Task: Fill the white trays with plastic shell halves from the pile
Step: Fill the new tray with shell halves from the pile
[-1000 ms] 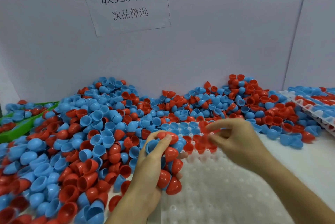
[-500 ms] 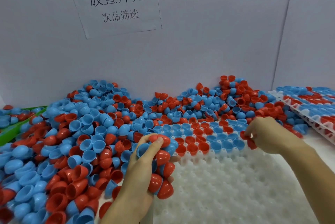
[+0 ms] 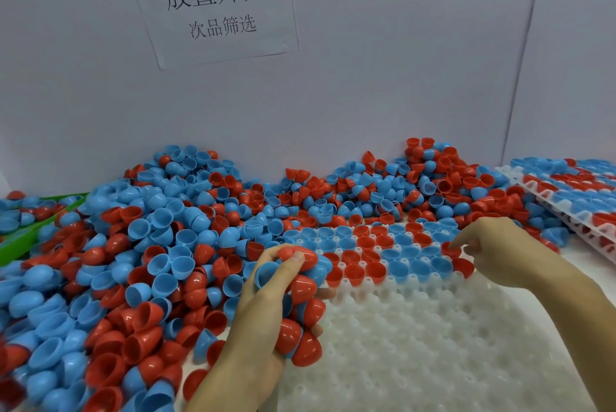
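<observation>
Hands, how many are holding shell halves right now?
2. The left hand grips a bunch of halves beside the pile; the right hand pinches a red half over the white tray.

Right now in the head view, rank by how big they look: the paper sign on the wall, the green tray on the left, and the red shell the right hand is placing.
1. Paper sign
2. Green tray, mostly cut off and buried, so unsure
3. Red shell at the right hand
</observation>
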